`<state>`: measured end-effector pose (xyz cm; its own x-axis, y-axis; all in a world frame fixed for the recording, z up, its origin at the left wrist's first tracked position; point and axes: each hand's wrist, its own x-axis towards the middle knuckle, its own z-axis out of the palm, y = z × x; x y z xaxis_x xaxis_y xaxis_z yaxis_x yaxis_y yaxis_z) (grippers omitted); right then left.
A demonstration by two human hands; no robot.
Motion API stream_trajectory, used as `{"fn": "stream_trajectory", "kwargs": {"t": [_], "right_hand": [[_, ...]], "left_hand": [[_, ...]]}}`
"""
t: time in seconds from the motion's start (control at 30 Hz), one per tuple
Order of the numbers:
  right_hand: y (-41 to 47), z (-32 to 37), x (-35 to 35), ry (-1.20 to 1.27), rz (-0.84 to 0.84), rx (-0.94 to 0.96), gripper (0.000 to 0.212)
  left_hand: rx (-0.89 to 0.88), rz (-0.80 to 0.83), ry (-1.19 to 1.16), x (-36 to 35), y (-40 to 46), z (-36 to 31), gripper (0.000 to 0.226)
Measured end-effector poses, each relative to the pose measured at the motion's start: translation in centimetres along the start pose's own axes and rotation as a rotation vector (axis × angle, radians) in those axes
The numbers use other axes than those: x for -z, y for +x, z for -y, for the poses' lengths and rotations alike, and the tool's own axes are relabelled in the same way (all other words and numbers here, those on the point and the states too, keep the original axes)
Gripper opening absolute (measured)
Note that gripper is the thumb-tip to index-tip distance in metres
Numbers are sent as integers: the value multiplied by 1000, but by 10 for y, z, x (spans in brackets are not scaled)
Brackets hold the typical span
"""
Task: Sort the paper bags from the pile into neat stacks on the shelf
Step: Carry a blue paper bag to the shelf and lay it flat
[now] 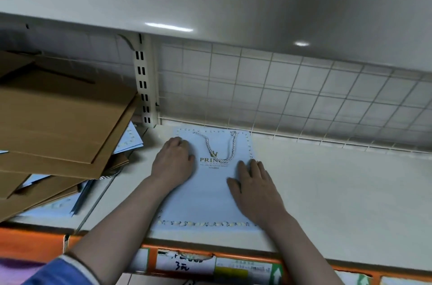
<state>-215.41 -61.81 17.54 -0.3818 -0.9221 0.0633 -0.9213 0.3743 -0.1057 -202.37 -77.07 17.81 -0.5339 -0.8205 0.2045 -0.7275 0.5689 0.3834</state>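
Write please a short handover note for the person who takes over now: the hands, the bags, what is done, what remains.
Left hand: resting on the light blue bag, fingers look slightly curled.
Right hand: flat on the same bag.
That bag lies flat on the shelf, rope handle toward the wire grid back.
Done: one bag laid down.
Left: the mixed pile of brown and blue bags at the left is unsorted.

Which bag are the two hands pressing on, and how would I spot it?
Look at the cream shelf under the wire grid back. Right of the messy brown pile, one pale blue bag lies flat beneath the left hand and right hand. It alone shows gold lettering and a white rope handle.
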Motion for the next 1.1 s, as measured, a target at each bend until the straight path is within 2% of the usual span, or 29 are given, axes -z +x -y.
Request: {"fn": "stream_trajectory", "kwargs": {"t": [0.17, 0.3, 0.37, 0.43, 0.5, 0.53, 0.63, 0.8, 0.97, 1.1], "right_hand": [[0, 8, -2, -33, 14, -29, 110], [2, 17, -2, -27, 5, -87, 102], [4, 19, 1, -3, 5, -96, 89], [6, 17, 5, 31, 20, -89, 66], [8, 12, 7, 77, 33, -57, 61], [10, 9, 8, 85, 44, -43, 65], [11, 7, 5, 64, 30, -12, 96], [5, 10, 0, 100, 36, -17, 117], [5, 20, 6, 118, 47, 1, 119], [9, 25, 4, 103, 40, 22, 109]], "left_hand": [[-46, 17, -20, -5, -1, 4, 27], [-103, 34, -17, -10, 7, 13, 23], [-133, 35, 25, -9, 10, 15, 24], [-145, 43, 67, -7, 13, 16, 25], [-147, 65, 86, -6, 15, 17, 28], [-144, 76, 91, -5, 15, 18, 29], [-130, 94, 99, -4, 15, 21, 31], [-115, 74, 65, -5, 11, 25, 28], [-51, 39, 59, -1, 6, 30, 25], [-26, 16, 45, 3, 7, 30, 21]]}}
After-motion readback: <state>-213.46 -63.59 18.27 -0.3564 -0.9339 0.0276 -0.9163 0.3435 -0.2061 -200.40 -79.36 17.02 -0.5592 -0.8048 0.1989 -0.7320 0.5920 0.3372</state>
